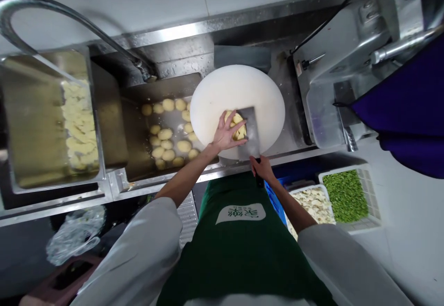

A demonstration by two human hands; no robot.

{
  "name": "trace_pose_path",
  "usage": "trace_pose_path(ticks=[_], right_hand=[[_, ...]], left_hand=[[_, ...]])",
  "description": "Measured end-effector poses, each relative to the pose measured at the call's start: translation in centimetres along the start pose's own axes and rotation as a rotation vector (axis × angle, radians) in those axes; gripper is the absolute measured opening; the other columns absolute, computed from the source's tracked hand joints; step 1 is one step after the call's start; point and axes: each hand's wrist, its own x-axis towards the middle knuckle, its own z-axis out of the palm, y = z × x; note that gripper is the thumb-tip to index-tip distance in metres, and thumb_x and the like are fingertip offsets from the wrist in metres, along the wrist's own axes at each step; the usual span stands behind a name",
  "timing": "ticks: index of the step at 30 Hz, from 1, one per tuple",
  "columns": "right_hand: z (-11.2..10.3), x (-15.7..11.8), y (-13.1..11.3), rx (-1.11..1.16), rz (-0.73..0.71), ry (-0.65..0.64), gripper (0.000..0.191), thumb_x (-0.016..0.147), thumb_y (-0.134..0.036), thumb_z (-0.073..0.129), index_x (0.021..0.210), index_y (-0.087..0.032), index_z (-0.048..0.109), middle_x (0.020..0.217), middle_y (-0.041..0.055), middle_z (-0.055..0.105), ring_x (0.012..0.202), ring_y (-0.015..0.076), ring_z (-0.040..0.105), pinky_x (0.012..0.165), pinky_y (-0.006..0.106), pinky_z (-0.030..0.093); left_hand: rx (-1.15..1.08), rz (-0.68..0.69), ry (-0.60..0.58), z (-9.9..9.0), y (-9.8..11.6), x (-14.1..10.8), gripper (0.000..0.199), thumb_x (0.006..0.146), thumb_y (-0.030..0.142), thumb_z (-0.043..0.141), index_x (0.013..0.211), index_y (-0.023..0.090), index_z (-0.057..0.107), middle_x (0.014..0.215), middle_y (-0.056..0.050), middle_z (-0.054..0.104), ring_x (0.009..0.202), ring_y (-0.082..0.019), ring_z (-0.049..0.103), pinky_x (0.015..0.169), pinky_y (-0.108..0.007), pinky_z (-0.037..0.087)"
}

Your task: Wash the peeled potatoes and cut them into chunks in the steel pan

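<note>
A round white cutting board (222, 88) lies on the steel counter. Cut pieces of peeled potato (239, 132) are bunched near its front half. Over them rests my left hand (226, 133), fingers spread around the pieces and touching them. My right hand (264, 168) is wrapped round the black handle of a wide cleaver (250, 132). The blade lies flat-looking just right of the potato pieces, close to my left fingertips. Part of the pieces is hidden under my left hand.
Left of the board, a sink (135, 158) holds several peeled potatoes (165, 134). A metal container (34, 125) at far left holds potato slices. A faucet (86, 21) arches above. Baskets of chopped greens (345, 195) and pale pieces (314, 202) stand lower right.
</note>
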Motion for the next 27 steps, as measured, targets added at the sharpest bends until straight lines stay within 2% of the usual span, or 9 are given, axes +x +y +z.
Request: trace_pose_path(ticks=[6,10,13,16,19,21,24,25,27], right_hand=[[5.4,0.9,-2.7,0.068,0.009,0.045,0.032,0.089,-0.049,0.051,0.070,-0.025,0.043,0.042,-0.0077,0.049,0.034,0.0108,0.047,0.040,0.021,0.038],[6.5,0.8,-4.3,0.062,0.019,0.078,0.032,0.089,-0.048,0.049,0.068,-0.025,0.043,0.043,-0.0070,0.048,0.036,0.0110,0.048,0.041,0.022,0.039],[6.7,0.3,-6.3,-0.016,-0.026,0.095,0.033,0.089,-0.049,0.049,0.065,-0.025,0.044,0.042,-0.0054,0.048,0.039,0.0123,0.050,0.044,0.024,0.042],[8.2,-0.3,-9.7,-0.093,-0.119,0.111,0.036,0.088,-0.052,0.049,0.064,-0.026,0.045,0.042,-0.0037,0.050,0.040,0.0136,0.051,0.047,0.025,0.045],[12.6,-0.4,-14.6,-0.131,-0.239,0.056,0.037,0.087,-0.055,0.051,0.065,-0.027,0.043,0.040,-0.0042,0.049,0.037,0.0134,0.050,0.047,0.026,0.047],[17.5,-0.3,-18.5,-0.132,-0.289,-0.056,0.036,0.086,-0.056,0.053,0.068,-0.026,0.043,0.040,-0.0057,0.049,0.035,0.0126,0.050,0.043,0.024,0.046],[26.8,0.5,-24.2,-0.118,-0.284,-0.269,0.034,0.086,-0.055,0.055,0.076,-0.024,0.045,0.045,-0.0075,0.051,0.034,0.0111,0.049,0.035,0.021,0.039],[29.8,1.0,-25.8,-0.124,-0.280,-0.321,0.033,0.087,-0.054,0.055,0.077,-0.024,0.046,0.046,-0.0077,0.050,0.034,0.0106,0.049,0.035,0.020,0.037],[35.1,2.3,-28.7,-0.182,-0.303,-0.369,0.029,0.089,-0.048,0.057,0.077,-0.023,0.047,0.047,-0.0073,0.050,0.036,0.0104,0.051,0.036,0.019,0.037]], left_hand=[[-0.043,-0.057,0.163,0.3,-0.2,-0.2,0.069,0.080,0.065,0.069,0.135,0.025,0.059,0.159,-0.014,0.029,0.149,-0.039,0.025,0.118,-0.062,0.031],[-0.092,-0.100,0.264,-0.2,-0.1,0.1,0.062,0.088,0.060,0.064,0.137,0.023,0.055,0.158,-0.014,0.029,0.148,-0.034,0.030,0.118,-0.059,0.034],[-0.077,-0.125,0.290,-2.3,0.3,0.4,0.062,0.089,0.060,0.063,0.139,0.025,0.052,0.161,-0.014,0.026,0.150,-0.036,0.028,0.118,-0.061,0.034],[-0.006,-0.154,0.349,-6.9,-0.1,0.0,0.062,0.090,0.062,0.059,0.140,0.025,0.051,0.164,-0.014,0.020,0.151,-0.036,0.026,0.119,-0.062,0.033],[0.053,-0.184,0.475,-14.1,-2.7,-2.4,0.061,0.093,0.064,0.053,0.136,0.021,0.053,0.165,-0.016,0.019,0.150,-0.034,0.030,0.119,-0.056,0.036],[0.096,-0.214,0.573,-19.7,-5.7,-5.7,0.060,0.094,0.064,0.052,0.134,0.020,0.053,0.163,-0.018,0.024,0.148,-0.034,0.034,0.118,-0.054,0.038],[0.165,-0.339,0.730,-27.2,-12.0,-12.4,0.055,0.094,0.058,0.056,0.136,0.023,0.052,0.157,-0.015,0.036,0.147,-0.033,0.037,0.117,-0.052,0.040],[0.160,-0.393,0.804,-29.0,-14.4,-14.8,0.053,0.094,0.057,0.057,0.134,0.023,0.053,0.154,-0.014,0.041,0.146,-0.031,0.039,0.117,-0.049,0.041],[0.079,-0.512,0.974,-31.5,-19.7,-19.2,0.048,0.094,0.055,0.058,0.128,0.022,0.055,0.143,-0.012,0.053,0.139,-0.026,0.047,0.115,-0.042,0.044]])
